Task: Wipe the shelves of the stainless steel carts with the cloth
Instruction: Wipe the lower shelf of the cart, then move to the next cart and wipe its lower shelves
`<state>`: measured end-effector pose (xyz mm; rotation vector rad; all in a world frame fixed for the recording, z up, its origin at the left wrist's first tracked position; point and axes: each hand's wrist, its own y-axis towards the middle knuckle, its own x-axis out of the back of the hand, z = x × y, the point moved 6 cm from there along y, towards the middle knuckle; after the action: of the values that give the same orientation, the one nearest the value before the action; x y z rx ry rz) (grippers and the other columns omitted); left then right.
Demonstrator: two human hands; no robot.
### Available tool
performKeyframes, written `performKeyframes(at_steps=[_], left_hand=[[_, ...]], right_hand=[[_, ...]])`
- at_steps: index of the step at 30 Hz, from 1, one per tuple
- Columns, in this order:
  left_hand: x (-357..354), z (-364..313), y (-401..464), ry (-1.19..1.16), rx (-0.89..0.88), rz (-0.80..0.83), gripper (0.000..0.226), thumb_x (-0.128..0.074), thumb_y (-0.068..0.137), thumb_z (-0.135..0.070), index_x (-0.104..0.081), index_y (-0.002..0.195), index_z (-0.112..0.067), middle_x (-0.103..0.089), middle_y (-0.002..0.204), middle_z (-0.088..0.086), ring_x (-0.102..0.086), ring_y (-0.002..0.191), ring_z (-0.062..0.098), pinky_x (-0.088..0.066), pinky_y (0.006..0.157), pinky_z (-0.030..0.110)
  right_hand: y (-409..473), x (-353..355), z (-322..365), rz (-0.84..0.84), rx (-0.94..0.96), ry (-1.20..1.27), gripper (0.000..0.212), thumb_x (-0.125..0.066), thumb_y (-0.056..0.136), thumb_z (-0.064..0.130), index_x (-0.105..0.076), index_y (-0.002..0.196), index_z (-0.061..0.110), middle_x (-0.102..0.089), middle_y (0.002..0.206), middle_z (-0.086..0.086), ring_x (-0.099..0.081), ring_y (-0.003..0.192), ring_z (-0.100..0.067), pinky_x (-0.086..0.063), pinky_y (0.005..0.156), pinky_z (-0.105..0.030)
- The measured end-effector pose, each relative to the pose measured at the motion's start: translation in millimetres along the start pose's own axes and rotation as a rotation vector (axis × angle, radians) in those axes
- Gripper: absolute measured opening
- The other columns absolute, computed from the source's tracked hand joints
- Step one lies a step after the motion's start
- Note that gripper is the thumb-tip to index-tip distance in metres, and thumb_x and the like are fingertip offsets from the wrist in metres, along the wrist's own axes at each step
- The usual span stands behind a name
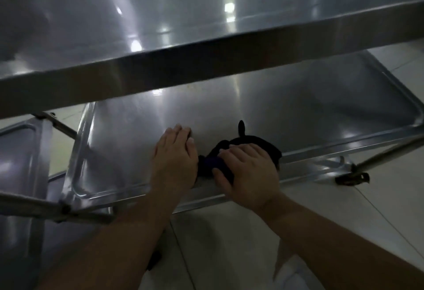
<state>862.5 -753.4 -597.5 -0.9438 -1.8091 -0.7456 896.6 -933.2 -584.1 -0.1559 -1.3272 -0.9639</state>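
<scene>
Black crumpled cloth [229, 149] lies low in the frame's centre on the stainless steel lower shelf [263, 110], near its front rim, long axis running left-right, one tail pointing up-frame. Right hand [246, 170] grips it; left hand [175, 152] rests flat, fingers straight, just beside. Upper shelf [160, 25] overhangs.

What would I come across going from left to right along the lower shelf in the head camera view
Neighbouring cart's shelf → lower shelf's left rim → left hand, flat on the steel → dark cloth → right hand gripping it → bare lower shelf → caster.
</scene>
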Motion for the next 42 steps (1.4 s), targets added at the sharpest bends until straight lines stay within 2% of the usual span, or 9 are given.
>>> performKeyframes(at_steps=[5,9,12,14,16,19,24,29,42], left_hand=[[4,-1,12,-0.027,0.029,0.21,0.049,-0.035,0.11,-0.035,-0.048,0.153,-0.018,-0.039,0.164,0.007,-0.03,0.153,0.028,-0.017,0.125,0.04],[37,-12,4,0.035,0.029,0.44,0.044,-0.034,0.107,-0.035,-0.051,0.138,-0.009,-0.058,0.137,0.025,-0.053,0.128,0.048,-0.042,0.11,0.055],[75,-23,-36,0.127,0.08,0.613,0.053,-0.036,0.11,-0.04,-0.038,0.157,-0.018,-0.032,0.167,0.006,-0.03,0.152,0.03,-0.027,0.123,0.044],[103,-35,-73,0.158,0.08,0.76,0.057,-0.033,0.11,-0.043,-0.026,0.163,-0.023,-0.016,0.173,0.001,-0.018,0.157,0.024,-0.018,0.127,0.039],[136,-47,-107,0.168,0.049,0.832,0.059,-0.034,0.109,-0.045,-0.025,0.163,-0.023,-0.022,0.171,0.004,-0.025,0.154,0.027,-0.027,0.123,0.04],[201,-81,-145,0.214,0.034,0.852,0.059,-0.036,0.107,-0.048,-0.029,0.161,-0.025,-0.027,0.169,0.002,-0.029,0.152,0.025,-0.035,0.119,0.042],[308,-140,-164,0.215,-0.005,0.8,0.06,-0.036,0.106,-0.05,-0.029,0.161,-0.025,-0.028,0.168,0.0,-0.032,0.15,0.023,-0.034,0.117,0.044],[398,-179,-164,0.151,-0.06,0.691,0.06,-0.039,0.105,-0.05,-0.032,0.159,-0.025,-0.033,0.165,-0.001,-0.036,0.147,0.024,-0.037,0.117,0.047],[558,-276,-209,0.164,-0.42,0.462,0.057,-0.041,0.103,-0.054,-0.039,0.153,-0.027,-0.041,0.158,-0.004,-0.044,0.141,0.023,-0.042,0.11,0.044]], right_hand=[[33,13,8,0.147,-0.067,-0.091,0.032,-0.058,0.094,0.047,-0.068,0.081,0.02,-0.069,0.077,0.0,-0.062,0.073,-0.025,-0.046,0.07,-0.036],[48,36,25,0.525,-0.193,-0.119,0.043,-0.042,0.1,0.056,-0.065,0.082,0.023,-0.071,0.084,-0.001,-0.065,0.075,-0.024,-0.038,0.062,-0.034],[31,66,30,0.844,-0.363,-0.036,0.05,-0.034,0.104,0.057,-0.065,0.091,0.021,-0.068,0.091,-0.002,-0.062,0.081,-0.025,-0.043,0.067,-0.034],[12,97,38,0.983,-0.414,-0.008,0.052,-0.031,0.106,0.055,-0.061,0.086,0.018,-0.058,0.08,-0.001,-0.054,0.073,-0.022,-0.036,0.059,-0.03],[-5,137,45,1.023,-0.451,0.011,0.053,-0.033,0.106,0.055,-0.054,0.074,0.017,-0.05,0.069,0.001,-0.05,0.064,-0.019,-0.027,0.051,-0.029],[-21,201,58,1.064,-0.493,0.032,0.054,-0.037,0.105,0.053,-0.051,0.068,0.017,-0.053,0.066,-0.001,-0.059,0.068,-0.024,-0.035,0.053,-0.028],[-1,313,92,1.055,-0.515,-0.05,0.05,-0.036,0.104,0.053,-0.056,0.076,0.018,-0.057,0.071,-0.001,-0.053,0.063,-0.016,-0.037,0.054,-0.028],[30,413,130,0.911,-0.52,-0.089,0.047,-0.036,0.102,0.053,-0.065,0.09,0.017,-0.062,0.076,-0.001,-0.06,0.068,-0.019,-0.041,0.056,-0.029],[9,622,204,0.474,-0.714,-0.179,0.043,-0.038,0.1,0.052,-0.059,0.081,0.018,-0.059,0.074,-0.001,-0.057,0.065,-0.016,-0.039,0.057,-0.03]])
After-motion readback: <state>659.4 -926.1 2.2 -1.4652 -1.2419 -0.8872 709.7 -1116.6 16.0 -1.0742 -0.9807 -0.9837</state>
